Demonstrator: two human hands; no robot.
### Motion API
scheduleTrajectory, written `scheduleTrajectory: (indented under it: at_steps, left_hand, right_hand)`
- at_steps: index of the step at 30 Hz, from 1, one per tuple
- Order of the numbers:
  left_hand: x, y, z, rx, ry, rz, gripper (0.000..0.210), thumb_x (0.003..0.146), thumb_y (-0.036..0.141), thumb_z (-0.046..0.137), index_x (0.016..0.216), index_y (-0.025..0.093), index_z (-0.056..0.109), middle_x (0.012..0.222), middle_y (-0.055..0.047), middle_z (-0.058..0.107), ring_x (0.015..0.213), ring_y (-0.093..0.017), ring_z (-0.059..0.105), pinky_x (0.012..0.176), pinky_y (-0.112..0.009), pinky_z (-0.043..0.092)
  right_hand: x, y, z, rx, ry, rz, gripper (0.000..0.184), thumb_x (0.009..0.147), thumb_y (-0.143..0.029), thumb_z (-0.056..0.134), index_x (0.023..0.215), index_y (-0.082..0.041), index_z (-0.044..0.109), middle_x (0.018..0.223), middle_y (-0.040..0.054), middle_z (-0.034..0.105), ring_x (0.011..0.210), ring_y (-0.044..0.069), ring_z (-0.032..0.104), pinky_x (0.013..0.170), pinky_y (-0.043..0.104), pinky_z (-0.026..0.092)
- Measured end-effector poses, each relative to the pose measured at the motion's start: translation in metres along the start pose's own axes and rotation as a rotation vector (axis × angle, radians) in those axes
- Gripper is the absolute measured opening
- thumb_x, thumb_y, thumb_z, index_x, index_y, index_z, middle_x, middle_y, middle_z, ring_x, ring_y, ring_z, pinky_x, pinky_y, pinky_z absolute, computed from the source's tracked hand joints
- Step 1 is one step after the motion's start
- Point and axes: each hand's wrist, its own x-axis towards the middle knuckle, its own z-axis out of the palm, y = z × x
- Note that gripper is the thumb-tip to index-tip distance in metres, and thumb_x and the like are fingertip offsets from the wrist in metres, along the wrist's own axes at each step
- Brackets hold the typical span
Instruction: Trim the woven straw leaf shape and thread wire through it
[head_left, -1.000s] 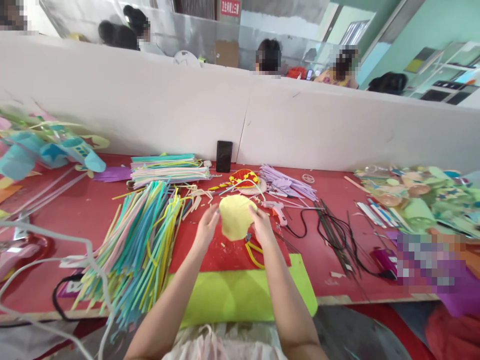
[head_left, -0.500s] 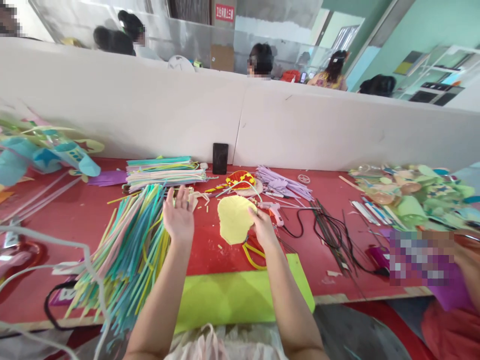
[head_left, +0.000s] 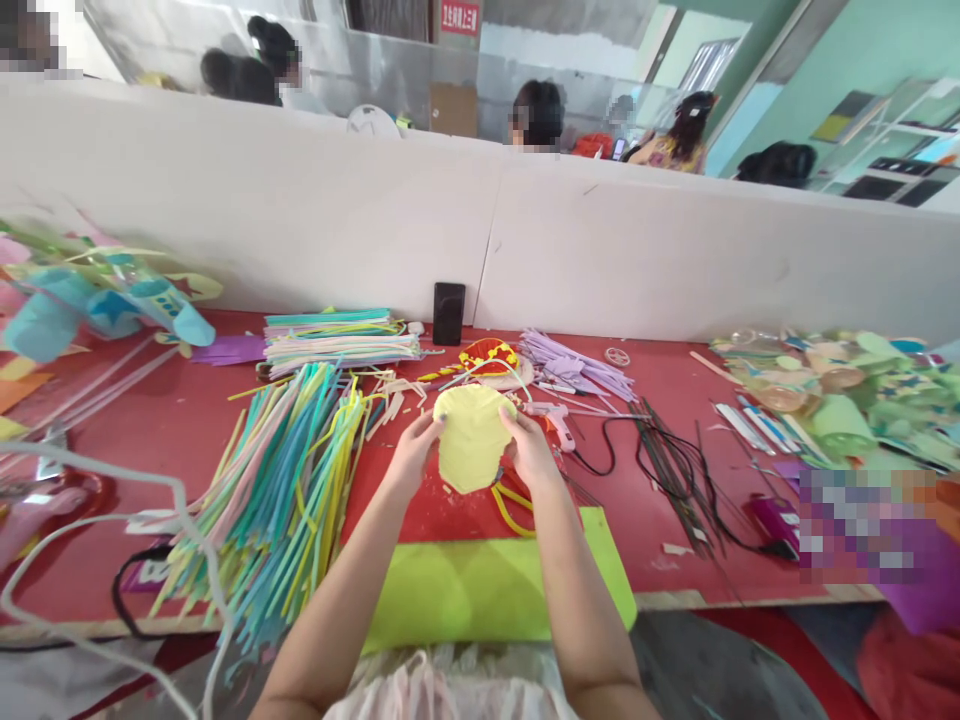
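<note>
Between my two hands is a pale yellow, thin, wavy-edged sheet point(head_left: 472, 445), held up over the table. My left hand point(head_left: 411, 452) pinches its left edge, thumb on the near face. My right hand point(head_left: 531, 450) grips the right edge the same way. Fingers behind the sheet are hidden. Just below it a yellow loop point(head_left: 514, 512) shows in part. A pink and white glue gun point(head_left: 556, 424) lies right of the sheet. Behind the sheet sits a red and yellow fuzzy ornament point(head_left: 489, 356).
Left lies a large bundle of coloured fuzzy stems point(head_left: 277, 490); lilac stems point(head_left: 574, 365) lie behind right. Dark wires point(head_left: 671, 480) and a black cord spread rightward. A phone point(head_left: 448, 313) leans on the white partition point(head_left: 300, 200). A green sheet point(head_left: 465, 590) covers the front edge.
My left hand, raised open and apart before, has moved right and down and now grips the yellow sheet's left edge. My right hand keeps its hold. The view has shifted slightly.
</note>
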Motion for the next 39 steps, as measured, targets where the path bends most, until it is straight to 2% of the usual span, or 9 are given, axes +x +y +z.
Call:
scheduleTrajectory:
  at_steps: [8, 18, 20, 24, 29, 33, 34, 37, 39]
  left_hand:
    - [0.005, -0.012, 0.000, 0.034, 0.111, 0.029, 0.045, 0.063, 0.049, 0.072, 0.093, 0.016, 0.067, 0.089, -0.006, 0.071, 0.081, -0.020, 0.065, 0.068, -0.025, 0.048]
    - [-0.009, -0.007, 0.003, 0.176, -0.178, 0.016, 0.039, 0.061, 0.028, 0.076, 0.096, 0.014, 0.068, 0.090, -0.009, 0.071, 0.077, -0.021, 0.065, 0.072, -0.029, 0.048]
    - [-0.008, -0.007, 0.000, 0.207, -0.168, 0.008, 0.039, 0.061, 0.029, 0.075, 0.096, 0.013, 0.068, 0.088, -0.010, 0.071, 0.076, -0.022, 0.066, 0.070, -0.030, 0.048]
    - [-0.004, -0.010, -0.006, 0.200, -0.137, -0.025, 0.039, 0.060, 0.031, 0.075, 0.095, 0.013, 0.068, 0.084, -0.008, 0.071, 0.075, -0.022, 0.066, 0.072, -0.032, 0.049]
    - [-0.004, -0.013, -0.005, 0.161, -0.176, 0.009, 0.038, 0.063, 0.031, 0.074, 0.096, 0.014, 0.067, 0.089, -0.009, 0.071, 0.076, -0.020, 0.065, 0.070, -0.028, 0.048]
    - [-0.004, -0.013, -0.003, 0.153, -0.146, -0.013, 0.036, 0.063, 0.032, 0.074, 0.092, 0.013, 0.066, 0.088, -0.009, 0.071, 0.078, -0.021, 0.066, 0.073, -0.030, 0.049]
    - [-0.004, -0.013, -0.002, 0.154, -0.143, -0.017, 0.035, 0.063, 0.032, 0.075, 0.092, 0.013, 0.067, 0.088, -0.009, 0.071, 0.078, -0.021, 0.066, 0.073, -0.031, 0.049]
    - [-0.005, -0.011, -0.002, 0.155, -0.159, -0.015, 0.039, 0.061, 0.030, 0.076, 0.094, 0.013, 0.068, 0.089, -0.010, 0.071, 0.079, -0.021, 0.066, 0.074, -0.030, 0.048]
    - [-0.005, -0.012, -0.003, 0.164, -0.197, -0.025, 0.041, 0.061, 0.030, 0.076, 0.098, 0.013, 0.067, 0.091, -0.010, 0.071, 0.081, -0.022, 0.066, 0.075, -0.030, 0.048]
  right_hand:
    - [-0.002, -0.014, 0.009, -0.232, 0.284, -0.408, 0.034, 0.079, -0.042, 0.061, 0.105, -0.020, 0.063, 0.116, 0.0075, 0.064, 0.109, 0.022, 0.059, 0.100, 0.040, 0.041]
    - [-0.007, -0.037, 0.045, -0.257, -0.357, 0.031, 0.031, 0.079, -0.043, 0.061, 0.098, -0.018, 0.066, 0.095, 0.0081, 0.071, 0.094, 0.023, 0.066, 0.083, 0.039, 0.052]
    - [0.003, -0.041, 0.043, -0.357, -0.237, -0.017, 0.036, 0.075, -0.042, 0.066, 0.101, -0.018, 0.064, 0.094, 0.0089, 0.071, 0.095, 0.024, 0.065, 0.080, 0.041, 0.053]
    - [0.018, -0.048, 0.041, -0.371, 0.211, -0.424, 0.040, 0.084, -0.044, 0.053, 0.119, -0.024, 0.054, 0.118, 0.0088, 0.062, 0.113, 0.020, 0.056, 0.094, 0.038, 0.046]
    - [0.015, -0.037, 0.041, -0.494, -0.320, -0.210, 0.032, 0.080, -0.041, 0.059, 0.106, -0.022, 0.062, 0.108, 0.0073, 0.066, 0.102, 0.021, 0.062, 0.087, 0.039, 0.050]
    - [0.012, -0.029, 0.031, -0.394, 0.205, -0.486, 0.032, 0.080, -0.038, 0.059, 0.109, -0.024, 0.061, 0.124, 0.0062, 0.058, 0.122, 0.019, 0.048, 0.101, 0.036, 0.040]
    - [0.012, -0.028, 0.029, -0.349, 0.204, -0.458, 0.032, 0.080, -0.038, 0.059, 0.108, -0.023, 0.061, 0.122, 0.0061, 0.059, 0.120, 0.019, 0.050, 0.100, 0.036, 0.042]
    - [0.012, -0.028, 0.029, -0.286, -0.253, -0.026, 0.033, 0.076, -0.041, 0.064, 0.103, -0.020, 0.064, 0.106, 0.0077, 0.067, 0.102, 0.023, 0.062, 0.084, 0.038, 0.052]
    - [0.016, -0.027, 0.031, -0.271, -0.365, 0.117, 0.038, 0.075, -0.043, 0.066, 0.105, -0.020, 0.063, 0.103, 0.0080, 0.068, 0.096, 0.023, 0.065, 0.077, 0.037, 0.054]
